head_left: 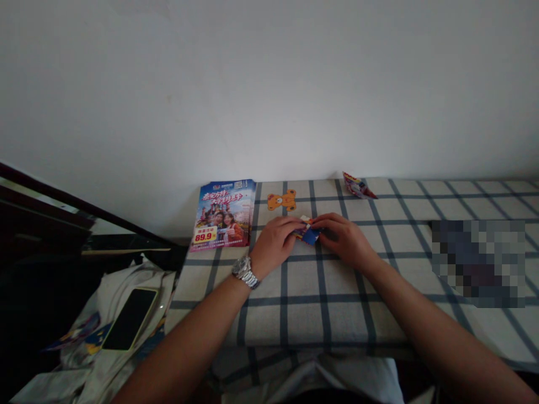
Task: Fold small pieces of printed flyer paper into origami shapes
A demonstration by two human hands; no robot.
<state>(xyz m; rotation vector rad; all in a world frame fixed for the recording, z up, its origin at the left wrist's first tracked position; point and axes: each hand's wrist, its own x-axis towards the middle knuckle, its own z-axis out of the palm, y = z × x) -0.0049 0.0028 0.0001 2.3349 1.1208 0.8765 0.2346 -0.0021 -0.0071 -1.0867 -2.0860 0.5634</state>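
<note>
Between my two hands is a small piece of folded printed paper (310,235), blue with some red and white. My left hand (275,241), with a silver watch on its wrist, pinches the paper's left side. On the other side, the fingers of my right hand (343,238) close on its upper right edge. The fingers partly cover the paper, so its full folded shape is hidden. Just beyond my left hand lies a flat orange bear cutout (282,200).
A stack of printed flyers (225,216) lies at the table's left end. A folded colourful paper piece (357,186) rests near the wall. A pixelated dark patch (478,264) is at the right. Below left, a phone (130,318) lies on a white bag (95,362).
</note>
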